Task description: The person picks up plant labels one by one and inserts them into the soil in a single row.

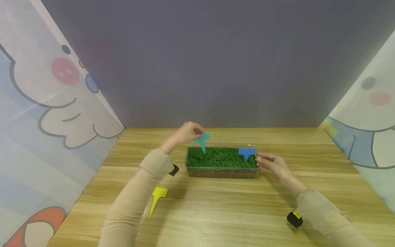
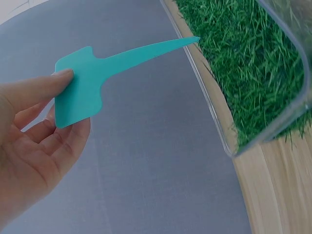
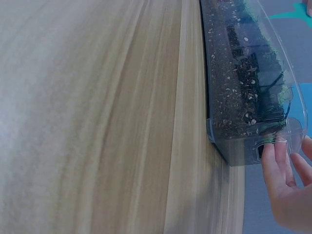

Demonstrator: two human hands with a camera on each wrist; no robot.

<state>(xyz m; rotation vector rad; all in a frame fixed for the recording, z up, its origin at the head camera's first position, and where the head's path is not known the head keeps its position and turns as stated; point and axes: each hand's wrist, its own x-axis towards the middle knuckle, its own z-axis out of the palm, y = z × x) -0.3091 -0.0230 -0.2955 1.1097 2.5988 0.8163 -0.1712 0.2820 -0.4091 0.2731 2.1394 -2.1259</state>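
My left hand [image 1: 188, 132] pinches the wide head of a teal T-shaped plant label [image 2: 80, 92] between thumb and fingers. Its pointed stem is aimed down at the left part of the grass [image 1: 219, 157], tip close over the blades in the head view. The grass fills a clear plastic planter box [image 1: 222, 173], with dark soil showing through the wall. A blue plant label [image 1: 247, 151] stands upright in the grass at the right end. Beside that end, my right hand [image 1: 274, 165] touches the box's outer end wall with extended fingers [image 3: 272, 170].
A yellow plant label [image 1: 158, 193] lies on the wooden table [image 1: 222, 212], left of the box and near my left sleeve. A grey panel [image 1: 216, 68] rises behind the table. Cartoon-printed sheets [image 1: 77, 137] line both sides. Small black wrist devices [image 1: 294, 219] hang below the sleeves.
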